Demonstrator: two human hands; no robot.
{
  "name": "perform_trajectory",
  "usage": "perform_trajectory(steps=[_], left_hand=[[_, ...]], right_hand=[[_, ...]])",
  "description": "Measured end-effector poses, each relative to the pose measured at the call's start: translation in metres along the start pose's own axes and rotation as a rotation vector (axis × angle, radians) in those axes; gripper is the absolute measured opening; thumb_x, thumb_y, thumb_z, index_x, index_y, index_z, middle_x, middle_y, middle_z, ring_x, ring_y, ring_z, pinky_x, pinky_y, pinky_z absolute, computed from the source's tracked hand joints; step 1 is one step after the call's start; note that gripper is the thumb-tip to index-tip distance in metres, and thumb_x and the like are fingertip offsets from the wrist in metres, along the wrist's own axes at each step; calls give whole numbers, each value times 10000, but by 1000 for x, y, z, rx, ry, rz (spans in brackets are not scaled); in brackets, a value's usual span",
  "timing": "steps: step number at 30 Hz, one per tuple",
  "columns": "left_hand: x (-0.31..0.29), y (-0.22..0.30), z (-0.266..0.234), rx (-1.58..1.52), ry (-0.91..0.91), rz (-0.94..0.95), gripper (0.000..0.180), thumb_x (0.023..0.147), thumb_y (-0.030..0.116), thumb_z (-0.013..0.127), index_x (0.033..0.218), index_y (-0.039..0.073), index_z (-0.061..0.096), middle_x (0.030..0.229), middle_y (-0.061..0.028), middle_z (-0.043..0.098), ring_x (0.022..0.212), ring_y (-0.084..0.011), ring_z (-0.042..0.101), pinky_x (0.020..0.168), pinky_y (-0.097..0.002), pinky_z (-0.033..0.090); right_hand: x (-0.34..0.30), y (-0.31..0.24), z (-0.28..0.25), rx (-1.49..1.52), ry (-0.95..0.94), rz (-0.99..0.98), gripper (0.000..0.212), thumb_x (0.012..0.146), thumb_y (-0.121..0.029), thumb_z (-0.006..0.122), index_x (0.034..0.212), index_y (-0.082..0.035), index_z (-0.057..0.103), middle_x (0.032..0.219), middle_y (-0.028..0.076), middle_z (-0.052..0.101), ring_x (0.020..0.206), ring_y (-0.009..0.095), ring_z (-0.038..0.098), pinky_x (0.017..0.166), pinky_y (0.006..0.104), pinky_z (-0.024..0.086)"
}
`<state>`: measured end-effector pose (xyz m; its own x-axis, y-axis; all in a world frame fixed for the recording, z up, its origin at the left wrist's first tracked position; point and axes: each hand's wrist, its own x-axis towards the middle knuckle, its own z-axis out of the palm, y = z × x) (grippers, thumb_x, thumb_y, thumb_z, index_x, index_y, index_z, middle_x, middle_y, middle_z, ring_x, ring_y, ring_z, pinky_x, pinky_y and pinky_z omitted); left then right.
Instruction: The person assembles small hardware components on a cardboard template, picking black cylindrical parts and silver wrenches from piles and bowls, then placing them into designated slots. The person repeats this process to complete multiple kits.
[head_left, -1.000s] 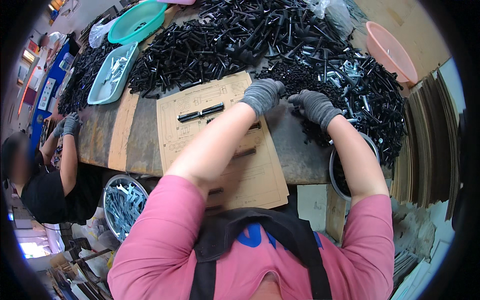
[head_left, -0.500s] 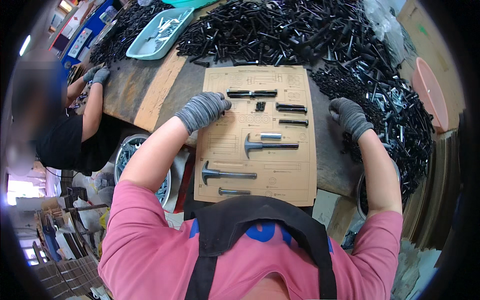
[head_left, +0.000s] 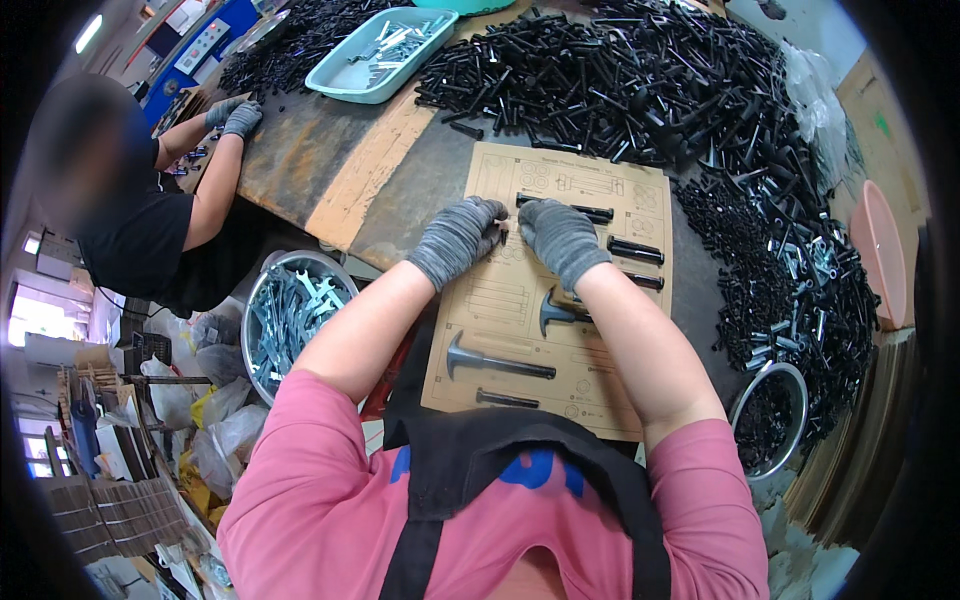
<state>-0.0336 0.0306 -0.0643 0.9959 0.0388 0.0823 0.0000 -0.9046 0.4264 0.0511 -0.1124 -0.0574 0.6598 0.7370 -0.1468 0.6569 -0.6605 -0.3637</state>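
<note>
Evidently mid-layout, the left hand [head_left: 458, 240] and right hand [head_left: 562, 238] meet, fingers curled around a small dark part over the cardboard template [head_left: 560, 290], which needs careful seating on its outline next.

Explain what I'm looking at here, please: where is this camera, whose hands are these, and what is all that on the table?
The camera sits on a person's head and looks down, so the wide lens bends the edges. The two arms coming up from the bottom are that person's own, in grey gloves. The left hand and right hand meet over a cardboard sheet with printed outlines. Several black parts lie on it, among them a T-shaped piece and short black rods. Whether the fingers pinch something small between them cannot be told. Behind the sheet is a big heap of black bolts, and a teal tray with silvery parts. A metal bowl of wrenches stands lower left. The gloved hands at upper left belong to a co-worker.
</note>
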Motion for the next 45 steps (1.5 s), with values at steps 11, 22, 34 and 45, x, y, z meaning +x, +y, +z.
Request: perform_trajectory(steps=[11, 22, 34, 45], left_hand=[[-1, 5, -4, -52, -142, -22, 326, 748, 217, 628, 1041, 83, 575, 916, -147, 563, 873, -296, 556, 796, -366, 454], [5, 13, 3, -158, -194, -107, 323, 742, 184, 643, 1041, 77, 584, 919, -121, 638, 874, -251, 607, 795, -339, 471], [14, 14, 5, -123, -170, -112, 310, 744, 212, 638, 1036, 117, 598, 910, -144, 609, 851, -294, 586, 782, -364, 463], [-44, 2, -9, -377, 274, -49, 374, 732, 304, 632, 996, 44, 579, 801, -153, 586, 776, -295, 582, 700, -363, 466]], right_hand=[[-5, -4, 0, -259, -59, -179, 178, 808, -131, 515, 956, -121, 613, 849, 114, 624, 819, 261, 620, 658, 365, 509], [0, 9, 6, -299, 12, -57, 167, 794, -195, 557, 938, -144, 624, 868, 113, 567, 798, 272, 596, 686, 369, 492], [2, 6, 4, -351, 16, -21, 165, 815, -141, 498, 902, -99, 632, 893, 118, 594, 826, 266, 615, 669, 374, 509], [-16, 31, 7, -19, 408, -337, 192, 763, -117, 593, 954, -93, 601, 851, 96, 564, 790, 266, 562, 701, 361, 468]])
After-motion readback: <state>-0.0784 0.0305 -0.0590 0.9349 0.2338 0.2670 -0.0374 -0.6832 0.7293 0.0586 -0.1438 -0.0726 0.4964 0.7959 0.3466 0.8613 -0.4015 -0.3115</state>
